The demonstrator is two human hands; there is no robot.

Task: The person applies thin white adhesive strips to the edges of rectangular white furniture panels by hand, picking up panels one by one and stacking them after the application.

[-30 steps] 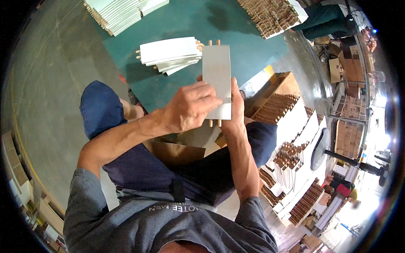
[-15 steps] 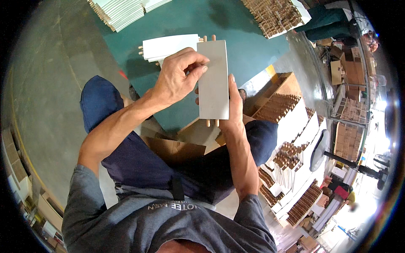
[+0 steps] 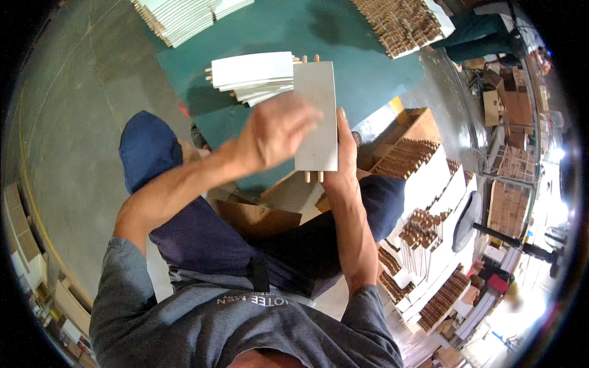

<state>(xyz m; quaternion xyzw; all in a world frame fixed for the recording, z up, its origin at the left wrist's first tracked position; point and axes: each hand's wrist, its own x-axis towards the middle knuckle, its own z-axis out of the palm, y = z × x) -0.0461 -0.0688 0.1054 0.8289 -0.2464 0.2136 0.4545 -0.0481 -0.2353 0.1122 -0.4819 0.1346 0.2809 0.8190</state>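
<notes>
In my right hand is a flat white board with short wooden dowels sticking out of both ends. The fingers wrap behind its right edge and the thumb lies along that edge. My left hand is over the board's left side, its fingers smeared by motion, so whether they touch the face cannot be told. Just beyond, on the green table, lies a fanned pile of similar white doweled boards, partly hidden by the left hand and the held board.
Stacked boards stand at the table's far left, and another doweled stack at its far right. More stacks fill the right side beside a round-based stand. An open cardboard box sits below the table edge. A person's legs show far right.
My left hand has moved down across the board and its fingers have blurred. The held board has shifted slightly to the right, still in my right hand.
</notes>
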